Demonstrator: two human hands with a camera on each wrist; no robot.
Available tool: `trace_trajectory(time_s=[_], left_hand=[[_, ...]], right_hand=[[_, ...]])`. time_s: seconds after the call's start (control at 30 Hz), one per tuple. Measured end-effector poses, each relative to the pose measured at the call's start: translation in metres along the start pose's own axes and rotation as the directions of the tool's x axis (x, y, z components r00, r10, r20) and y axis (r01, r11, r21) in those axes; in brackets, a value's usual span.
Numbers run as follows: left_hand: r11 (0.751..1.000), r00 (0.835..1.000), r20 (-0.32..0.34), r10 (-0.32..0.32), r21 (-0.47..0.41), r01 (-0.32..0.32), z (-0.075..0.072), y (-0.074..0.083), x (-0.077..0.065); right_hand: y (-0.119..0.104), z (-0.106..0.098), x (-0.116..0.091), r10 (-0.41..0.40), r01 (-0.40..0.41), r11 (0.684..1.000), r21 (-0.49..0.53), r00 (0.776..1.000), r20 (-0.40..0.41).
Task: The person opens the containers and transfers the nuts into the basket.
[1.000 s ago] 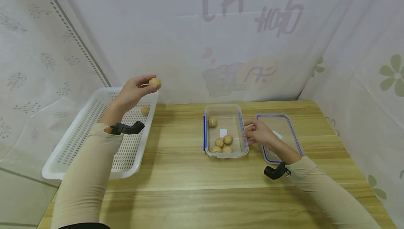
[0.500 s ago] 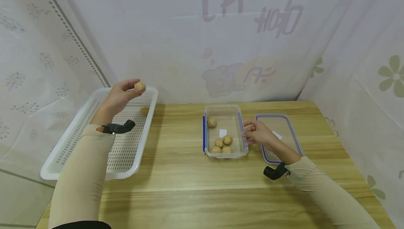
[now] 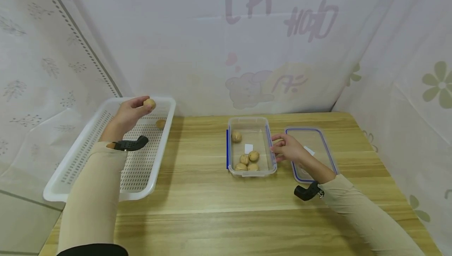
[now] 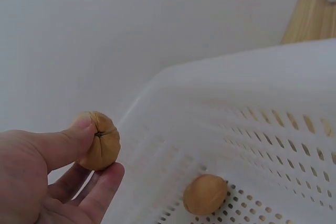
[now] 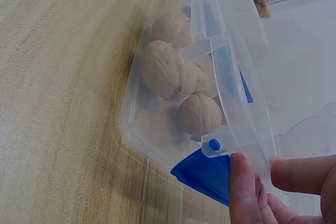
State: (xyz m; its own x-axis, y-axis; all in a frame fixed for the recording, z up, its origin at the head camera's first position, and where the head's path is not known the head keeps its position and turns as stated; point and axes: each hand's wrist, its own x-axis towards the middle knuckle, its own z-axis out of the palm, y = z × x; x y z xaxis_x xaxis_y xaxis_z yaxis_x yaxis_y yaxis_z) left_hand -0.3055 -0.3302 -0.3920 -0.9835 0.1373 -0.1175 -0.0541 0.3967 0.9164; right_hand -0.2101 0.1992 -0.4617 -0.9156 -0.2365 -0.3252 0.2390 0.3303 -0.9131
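Observation:
My left hand (image 3: pixel 127 115) holds a walnut (image 4: pixel 100 141) between thumb and fingers, above the far end of a white perforated basket (image 3: pixel 166 130). Beneath it, another walnut (image 4: pixel 205 194) lies on the basket floor, near the right wall. At the middle of the table stands a clear plastic box (image 3: pixel 252 173) with a blue side latch, open at the top. Several walnuts (image 3: pixel 253 155) rest inside it, most of them grouped at the near end. My right hand (image 3: pixel 288 147) pinches the box's right wall; the right wrist view shows thumb and fingers on either side of it.
A clear lid with a blue seal (image 3: pixel 320 152) lies flat to the right of the box, partly behind my right hand. A small white label (image 3: pixel 248 149) shows in the box. Patterned white curtains (image 3: pixel 197 52) hang behind the wooden table (image 3: pixel 201 201).
My left hand has moved left and lower with the walnut, coming closer over the basket. My right hand stays on the box, which has not visibly moved.

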Motion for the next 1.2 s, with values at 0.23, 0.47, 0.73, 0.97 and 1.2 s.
trace_trajectory(time_s=[0.23, 0.47, 0.73, 0.97, 1.2], left_hand=[[0.998, 1.0, -0.015, -0.025, 0.049, 0.025, -0.003, -0.013, 0.003], [0.999, 1.0, 0.002, -0.026, 0.044, 0.025, -0.007, -0.028, 0.001], [0.983, 0.999, 0.0, -0.049, 0.18, 0.048, -0.006, -0.046, -0.004], [0.959, 0.999, -0.042, -0.006, 0.283, 0.018, 0.001, -0.055, -0.003], [0.93, 0.997, -0.072, 0.017, 0.367, 0.011, 0.009, -0.064, 0.001]], right_hand=[[-0.002, -0.001, 0.001, 0.014, -0.014, 1.0, -0.002, 1.0, -0.006], [-0.001, -0.001, 0.001, 0.007, -0.007, 1.0, 0.003, 1.0, 0.003], [-0.001, -0.001, 0.0, 0.01, -0.01, 1.0, 0.003, 1.0, 0.0], [0.0, -0.001, 0.0, 0.012, -0.012, 1.0, 0.008, 1.0, -0.002], [-0.001, 0.0, -0.001, 0.021, -0.021, 1.0, 0.009, 1.0, -0.011]])
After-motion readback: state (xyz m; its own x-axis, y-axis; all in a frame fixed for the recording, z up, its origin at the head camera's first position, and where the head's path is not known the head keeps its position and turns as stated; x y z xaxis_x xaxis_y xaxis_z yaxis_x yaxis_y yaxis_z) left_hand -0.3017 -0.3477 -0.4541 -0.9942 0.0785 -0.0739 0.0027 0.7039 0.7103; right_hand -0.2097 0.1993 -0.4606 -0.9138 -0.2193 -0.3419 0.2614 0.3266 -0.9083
